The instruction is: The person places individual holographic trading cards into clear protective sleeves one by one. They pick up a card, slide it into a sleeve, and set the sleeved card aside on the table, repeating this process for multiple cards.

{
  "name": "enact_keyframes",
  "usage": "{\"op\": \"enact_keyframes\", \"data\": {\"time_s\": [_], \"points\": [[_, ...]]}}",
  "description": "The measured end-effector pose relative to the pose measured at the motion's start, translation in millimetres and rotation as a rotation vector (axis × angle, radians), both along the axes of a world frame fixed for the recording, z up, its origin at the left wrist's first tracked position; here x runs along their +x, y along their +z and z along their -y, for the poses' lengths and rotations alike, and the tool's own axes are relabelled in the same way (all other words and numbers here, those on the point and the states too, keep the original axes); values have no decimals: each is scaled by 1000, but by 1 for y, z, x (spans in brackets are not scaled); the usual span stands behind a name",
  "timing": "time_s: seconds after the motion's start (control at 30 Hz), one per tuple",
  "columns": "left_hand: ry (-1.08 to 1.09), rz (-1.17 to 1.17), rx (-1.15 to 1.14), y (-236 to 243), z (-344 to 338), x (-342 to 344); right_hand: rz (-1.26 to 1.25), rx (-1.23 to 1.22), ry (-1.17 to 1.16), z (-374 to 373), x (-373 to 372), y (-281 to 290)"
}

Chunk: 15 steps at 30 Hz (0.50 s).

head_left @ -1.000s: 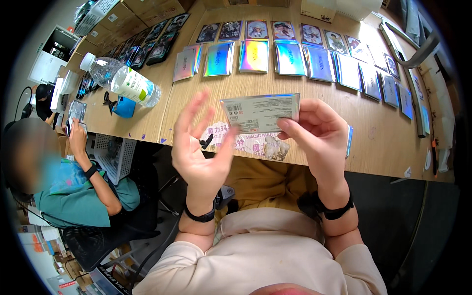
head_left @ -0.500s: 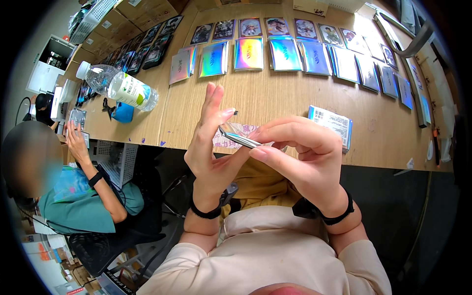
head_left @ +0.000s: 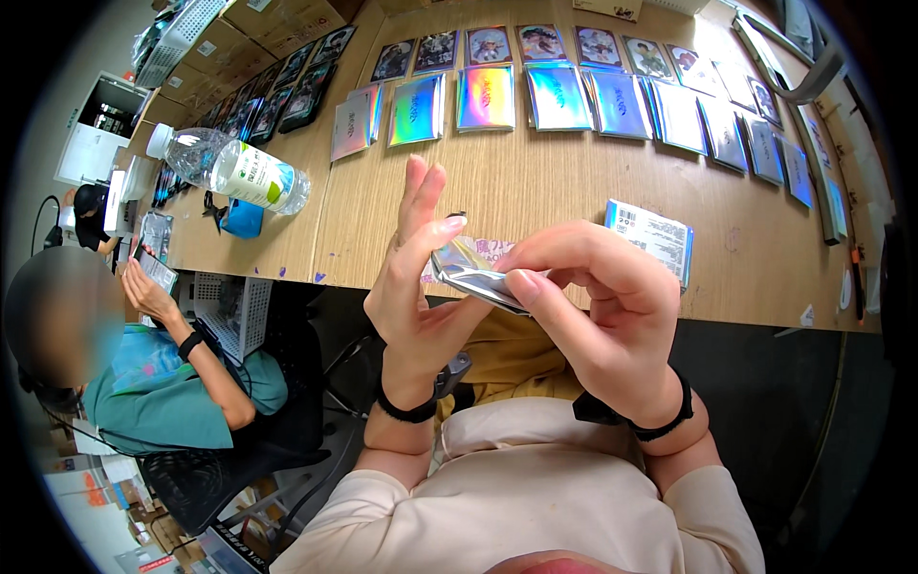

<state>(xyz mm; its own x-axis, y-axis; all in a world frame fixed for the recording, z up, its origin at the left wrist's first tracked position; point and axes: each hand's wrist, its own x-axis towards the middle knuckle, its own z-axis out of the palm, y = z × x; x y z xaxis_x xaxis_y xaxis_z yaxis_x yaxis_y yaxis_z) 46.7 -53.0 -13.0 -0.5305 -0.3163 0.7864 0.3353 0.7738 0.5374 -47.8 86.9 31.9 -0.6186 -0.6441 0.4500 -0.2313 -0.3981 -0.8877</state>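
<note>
Both hands (head_left: 406, 282) (head_left: 617, 306) hold a silver packet (head_left: 473, 275) near table edge (head_left: 736, 315), open wood (head_left: 535, 182) beyond

Showing, at left on the wooden table (head_left: 755, 253), a clear white-capped bottle (head_left: 256, 175) and, just beside it, a small blue object (head_left: 241, 219). Including, farther left, a seated co-worker (head_left: 191, 416) in teal, a black chair (head_left: 196, 483), and a white perforated basket (head_left: 234, 316) near the table's edge. Featuring, at upper left, brown cardboard boxes (head_left: 215, 72); at far right, a curved grey bar (head_left: 813, 88).
</note>
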Motion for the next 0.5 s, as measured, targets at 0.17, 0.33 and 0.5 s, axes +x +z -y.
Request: {"op": "enact_keyframes", "data": {"time_s": [0.17,0.33,0.5], "points": [[-8,-4,-29,0,0,-1,-243,-25,-115,-3,2,4],[85,8,-69,2,0,-1,-586,-24,-152,-9,-8,3],[200,-11,-199,5,3,1,-579,-16,-165,-8,-7,0]]}}
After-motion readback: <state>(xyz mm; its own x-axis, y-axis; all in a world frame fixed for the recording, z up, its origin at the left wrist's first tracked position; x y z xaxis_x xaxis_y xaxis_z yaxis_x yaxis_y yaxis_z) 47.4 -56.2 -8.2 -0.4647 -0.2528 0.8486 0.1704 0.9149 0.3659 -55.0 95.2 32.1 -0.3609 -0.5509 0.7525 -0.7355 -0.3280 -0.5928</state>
